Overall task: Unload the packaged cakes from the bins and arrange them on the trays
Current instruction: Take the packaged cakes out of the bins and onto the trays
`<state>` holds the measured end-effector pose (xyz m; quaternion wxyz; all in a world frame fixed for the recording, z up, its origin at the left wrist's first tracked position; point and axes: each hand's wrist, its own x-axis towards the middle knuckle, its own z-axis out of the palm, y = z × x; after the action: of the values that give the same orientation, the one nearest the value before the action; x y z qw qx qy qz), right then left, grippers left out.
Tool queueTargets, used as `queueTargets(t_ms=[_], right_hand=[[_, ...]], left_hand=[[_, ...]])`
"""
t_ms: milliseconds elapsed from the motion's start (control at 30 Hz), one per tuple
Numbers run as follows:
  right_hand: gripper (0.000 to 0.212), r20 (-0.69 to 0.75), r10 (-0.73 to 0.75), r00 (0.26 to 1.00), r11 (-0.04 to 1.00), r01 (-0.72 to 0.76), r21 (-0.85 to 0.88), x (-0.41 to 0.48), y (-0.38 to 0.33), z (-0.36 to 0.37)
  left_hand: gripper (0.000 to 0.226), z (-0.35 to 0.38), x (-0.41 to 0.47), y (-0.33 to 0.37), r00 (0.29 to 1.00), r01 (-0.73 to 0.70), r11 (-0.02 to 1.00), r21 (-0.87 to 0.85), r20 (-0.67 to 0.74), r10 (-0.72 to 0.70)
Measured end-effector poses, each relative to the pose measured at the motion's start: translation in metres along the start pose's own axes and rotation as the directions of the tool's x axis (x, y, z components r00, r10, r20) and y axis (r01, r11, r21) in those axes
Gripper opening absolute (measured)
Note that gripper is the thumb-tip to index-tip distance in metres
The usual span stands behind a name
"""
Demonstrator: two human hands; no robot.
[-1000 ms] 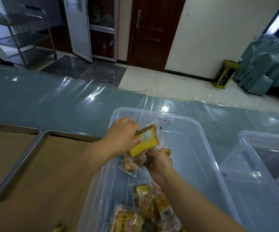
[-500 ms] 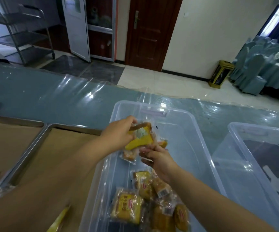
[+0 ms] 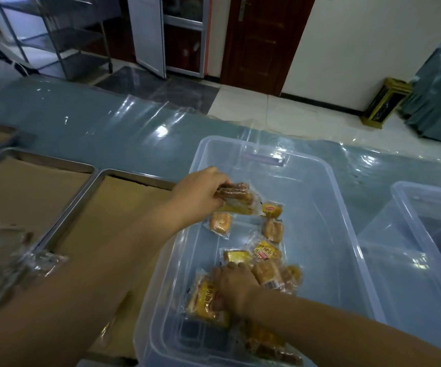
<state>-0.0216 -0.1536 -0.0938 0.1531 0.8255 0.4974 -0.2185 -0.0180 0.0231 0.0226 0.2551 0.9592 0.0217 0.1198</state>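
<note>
left grip clamps some cakes; right grip is on the bin pile, can't tell if closed. Light, squishy, slippery wrappers, so hold the sides gently.

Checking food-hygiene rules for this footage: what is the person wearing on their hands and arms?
Nothing visible: the left hand and right hand are ungloved, the arms are bare with no sleeve in view, and no watch, ring or bracelet shows.

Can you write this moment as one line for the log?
left hand: holds cake packets over bin | right hand: rests on loose cakes in bin, grip unclear | tray: paper-lined, beside bin
</note>
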Motion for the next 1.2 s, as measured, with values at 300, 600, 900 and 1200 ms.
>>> queueTargets(t_ms=[300, 600, 900, 1200], right_hand=[[0.062, 0.126, 0.024, 0.992, 0.970, -0.053, 0.236, 0.011, 0.005, 0.002], [0.045, 0.048, 0.044, 0.998, 0.851, -0.062, 0.521, -0.015, 0.002, -0.028], [0.036, -0.386, 0.553, 0.738, 0.554, 0.020, 0.832, -0.070, -0.006, -0.093], [0.032, -0.643, 0.678, 0.356, 0.657, 0.101, 0.747, -0.068, -0.148, -0.170]], left_hand=[[0.022, 0.002, -0.003, 0.002, 0.998, 0.064, 0.998, 0.005, -0.030, -0.064], [0.026, -0.011, -0.018, 0.013, 0.964, 0.058, 0.961, -0.270, -0.236, -0.124], [0.026, -0.063, -0.080, -0.004, 0.862, -0.045, 0.746, -0.664, -0.404, -0.307], [0.030, -0.126, -0.200, -0.096, 0.809, 0.100, 0.745, -0.659, -0.382, -0.447]])
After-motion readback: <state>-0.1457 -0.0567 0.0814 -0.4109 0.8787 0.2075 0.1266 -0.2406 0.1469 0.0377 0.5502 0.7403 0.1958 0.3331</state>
